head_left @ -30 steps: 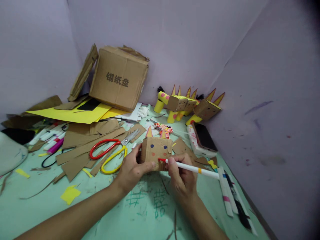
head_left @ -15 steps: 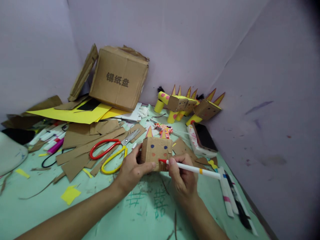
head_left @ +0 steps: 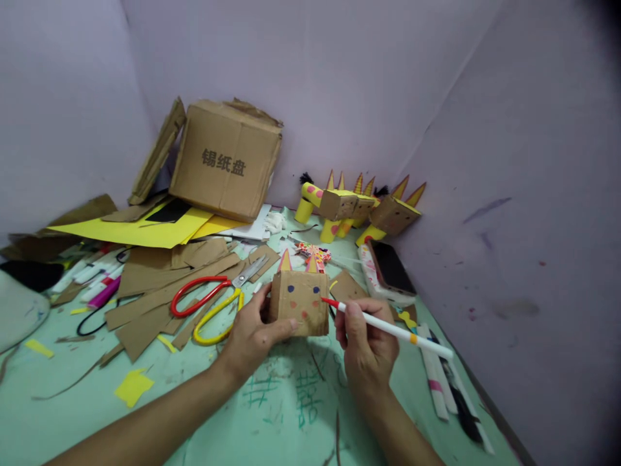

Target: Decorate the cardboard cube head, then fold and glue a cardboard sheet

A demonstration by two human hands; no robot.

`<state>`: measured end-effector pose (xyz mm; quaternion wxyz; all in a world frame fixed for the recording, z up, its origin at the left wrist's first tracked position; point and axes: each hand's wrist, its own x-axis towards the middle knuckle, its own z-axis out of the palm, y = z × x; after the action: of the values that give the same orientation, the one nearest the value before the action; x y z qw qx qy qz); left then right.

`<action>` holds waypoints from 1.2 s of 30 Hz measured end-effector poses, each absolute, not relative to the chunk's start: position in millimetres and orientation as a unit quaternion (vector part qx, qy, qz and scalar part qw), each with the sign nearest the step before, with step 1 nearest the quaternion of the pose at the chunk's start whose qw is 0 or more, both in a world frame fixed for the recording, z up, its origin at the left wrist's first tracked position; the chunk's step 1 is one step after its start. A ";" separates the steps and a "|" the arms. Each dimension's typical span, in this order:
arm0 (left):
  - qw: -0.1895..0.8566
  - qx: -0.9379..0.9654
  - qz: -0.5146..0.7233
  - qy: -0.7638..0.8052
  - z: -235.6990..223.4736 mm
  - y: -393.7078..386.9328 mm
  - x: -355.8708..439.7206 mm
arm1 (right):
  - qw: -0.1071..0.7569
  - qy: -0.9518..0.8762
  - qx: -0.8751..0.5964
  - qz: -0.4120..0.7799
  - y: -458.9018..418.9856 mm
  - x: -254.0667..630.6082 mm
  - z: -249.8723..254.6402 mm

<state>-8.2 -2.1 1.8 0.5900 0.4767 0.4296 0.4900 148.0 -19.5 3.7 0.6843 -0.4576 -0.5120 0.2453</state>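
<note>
My left hand point(head_left: 259, 333) grips a small cardboard box point(head_left: 310, 304) by its left side, thumb across the lower front. Two pink-edged yellow paper spikes rise from its top, and its front bears two blue dots above several red spots. In my right hand point(head_left: 369, 336) is a white marker point(head_left: 402, 331) with a red tip and an orange band. The tip is beside the box's right edge; whether it touches is hard to tell. Left of the box lie open scissors point(head_left: 237, 285) with one red and one yellow handle.
Cardboard strips point(head_left: 145, 310) and yellow sheets point(head_left: 130, 230) cover the left, below a large carton point(head_left: 226, 162). Yellow paper animals point(head_left: 339, 207) with box heads stand at the back. A phone point(head_left: 391, 265) lies at right, near several markers point(head_left: 434, 375).
The marker tip has moved from the box's lower front, up and right to its right edge. A red spot now shows low on the front. The view has shifted slightly.
</note>
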 end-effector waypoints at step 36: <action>0.628 0.448 0.471 0.428 0.8 4.4 -10.1 | 0.725 -0.437 -0.512 0.141 -10.2 159.3 12.1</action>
<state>-10.1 4.4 0.8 0.6278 0.4482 0.4278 0.4711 159.3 -10.2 12.1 0.7254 -0.5124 -0.4374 0.1412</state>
